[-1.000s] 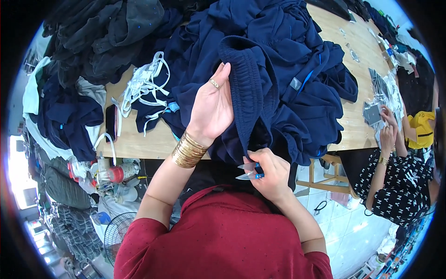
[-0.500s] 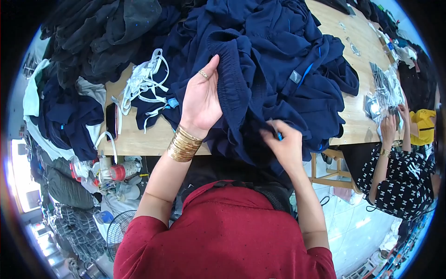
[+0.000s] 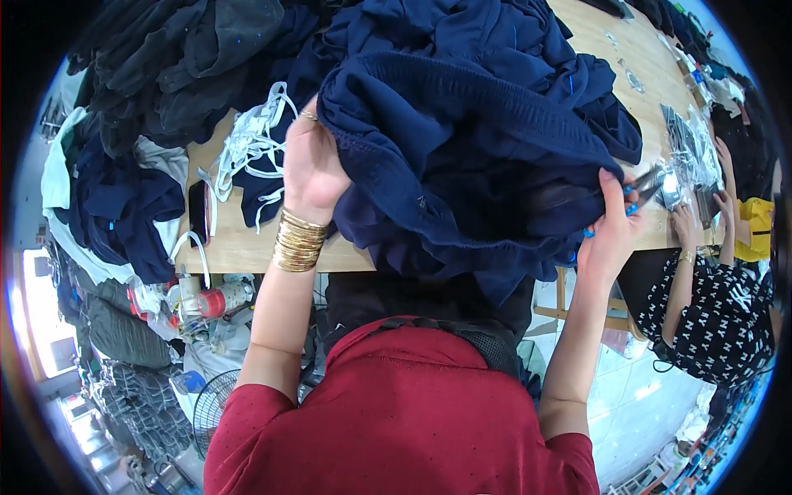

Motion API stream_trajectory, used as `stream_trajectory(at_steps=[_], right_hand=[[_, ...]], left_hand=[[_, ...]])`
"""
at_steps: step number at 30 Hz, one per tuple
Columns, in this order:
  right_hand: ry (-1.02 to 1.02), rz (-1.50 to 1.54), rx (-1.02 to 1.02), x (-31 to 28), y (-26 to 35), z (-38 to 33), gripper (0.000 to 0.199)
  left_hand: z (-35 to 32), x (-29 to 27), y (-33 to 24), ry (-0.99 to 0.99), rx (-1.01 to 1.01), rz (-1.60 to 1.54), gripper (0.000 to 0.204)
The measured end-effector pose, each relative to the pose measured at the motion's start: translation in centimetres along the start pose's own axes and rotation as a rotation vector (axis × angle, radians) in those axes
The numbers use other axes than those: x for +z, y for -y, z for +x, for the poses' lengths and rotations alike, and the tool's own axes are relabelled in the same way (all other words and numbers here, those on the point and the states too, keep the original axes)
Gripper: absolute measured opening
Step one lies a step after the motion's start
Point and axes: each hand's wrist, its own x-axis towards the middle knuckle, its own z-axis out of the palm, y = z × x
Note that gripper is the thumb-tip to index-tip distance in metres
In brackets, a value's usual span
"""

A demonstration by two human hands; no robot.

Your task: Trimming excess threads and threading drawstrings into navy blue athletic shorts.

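A navy garment with a gathered elastic waistband (image 3: 516, 95) is stretched wide between my two hands, its opening facing up toward me. Hooked into the left end of the band is my left hand (image 3: 315, 169), palm up, gold bangles on the wrist. My right hand (image 3: 609, 235) pinches the opposite end of the band. That same hand also carries small scissors with blue handles (image 3: 634, 208), their dark blades pointing away to the right. The fingers behind the cloth are partly hidden on both sides.
More navy garments (image 3: 462, 29) are heaped behind on the wooden table (image 3: 297, 247). Black clothing (image 3: 177, 62), white straps (image 3: 247, 148) and a phone (image 3: 199, 213) lie left. At right, a co-worker's hands (image 3: 685, 227) are beside clear plastic packets (image 3: 689, 157). A wire fan (image 3: 216, 404) stands lower left.
My right hand has swung right and slightly up, drawing the waistband wide. My left hand has shifted left with its end of the band. The scissors now show clearly.
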Motion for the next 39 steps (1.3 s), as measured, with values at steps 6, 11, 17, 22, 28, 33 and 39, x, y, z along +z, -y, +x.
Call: stream_trajectory(at_steps=[6,11,17,22,28,33,39], right_hand=[[0.365,-0.619,-0.336,1.6,-1.3,0.3,0.023],[0.315,-0.428,0.056,-1.1,-2.4,0.3,0.019],[0.435,-0.471,0.069,-2.7,-2.5,-2.0,0.013],[0.373,-0.474,0.032,-3.6,-3.3,-3.3,0.011],[0.554,-0.688,-0.307,-3.0,-4.8,-6.3,0.020],[0.383,-0.273,0.233,-3.0,-4.2,-6.4,0.014],[0.331,0.239,0.398,-1.7,0.8,-5.1,0.014]], left_hand=[[2.1,-0.8,-1.2,-0.458,0.290,1.311,0.035],[-0.4,-2.6,-1.6,-0.648,0.220,1.341,0.044],[-1.0,-1.3,-1.2,-0.642,0.267,1.415,0.044],[-0.9,-0.9,-0.6,-0.525,0.430,1.774,0.045],[-2.8,3.8,2.9,-0.322,0.527,1.780,0.012],[-5.3,4.9,8.6,0.329,-0.300,1.827,0.034],[-4.7,5.2,10.6,0.196,-0.241,1.526,0.041]])
